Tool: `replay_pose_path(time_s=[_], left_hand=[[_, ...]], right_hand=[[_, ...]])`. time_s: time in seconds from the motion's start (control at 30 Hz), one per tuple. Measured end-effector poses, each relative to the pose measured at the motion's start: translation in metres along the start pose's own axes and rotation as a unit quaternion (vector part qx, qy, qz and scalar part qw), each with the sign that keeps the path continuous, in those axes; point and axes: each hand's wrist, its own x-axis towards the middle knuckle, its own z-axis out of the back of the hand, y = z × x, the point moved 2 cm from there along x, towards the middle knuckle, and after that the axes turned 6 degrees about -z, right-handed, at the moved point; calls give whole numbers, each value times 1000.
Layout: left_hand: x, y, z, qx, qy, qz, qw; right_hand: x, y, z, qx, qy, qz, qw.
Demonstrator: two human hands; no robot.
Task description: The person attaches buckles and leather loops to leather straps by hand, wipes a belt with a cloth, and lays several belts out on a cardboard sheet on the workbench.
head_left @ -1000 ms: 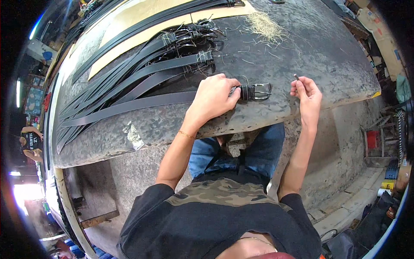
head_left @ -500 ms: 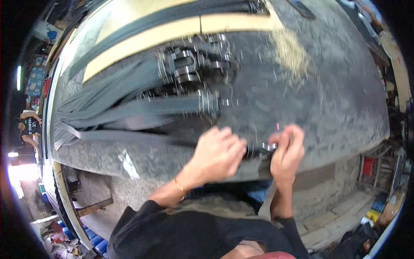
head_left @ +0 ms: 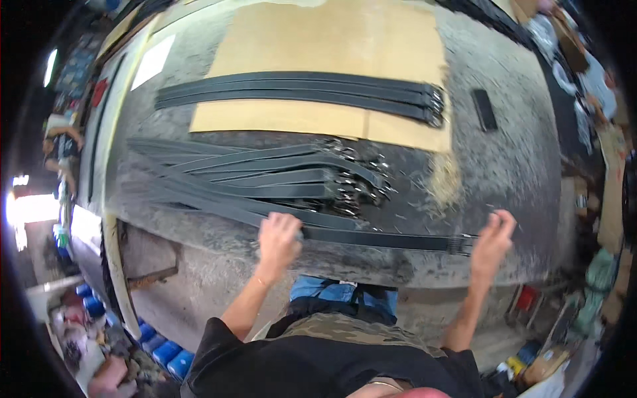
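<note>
A black belt [head_left: 385,239] lies stretched along the near side of the worktable, its metal buckle [head_left: 462,245] at the right end. My left hand [head_left: 279,240] is closed over this belt at its left part, with a small greyish edge showing beside the fingers. Just right of the buckle, my right hand [head_left: 492,242] is raised a little, its fingers curled toward the thumb; blur hides what may be pinched there. Farther back, a fanned pile of black belts [head_left: 265,176] has its buckles [head_left: 348,192] bunched at the right.
Three belts [head_left: 292,90] lie side by side on a cardboard sheet [head_left: 279,119] at the back. A heap of straw-coloured shreds [head_left: 444,180] and a dark phone-like slab [head_left: 484,110] are to the right. Another person [head_left: 65,149] stands at far left.
My hands have moved apart, left hand leftward and right hand rightward. The belt now shows stretched between them, its buckle farther right. The whole view has shifted.
</note>
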Motion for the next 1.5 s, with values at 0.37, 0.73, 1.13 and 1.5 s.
replay_pose_path(time_s=[0.37,0.73,1.13,1.5], left_hand=[[-67,319,253,481,-283,238,795],[188,515,161,471,-49,158,867],[213,562,1,175,68,192,963],[200,536,17,152,94,108,978]], right_hand=[[196,22,-78,-12,-150,94,984],[244,28,-239,-81,-134,-64,986],[226,-28,-224,-77,-259,-86,959],[191,-15,-273,265,-170,-212,925]])
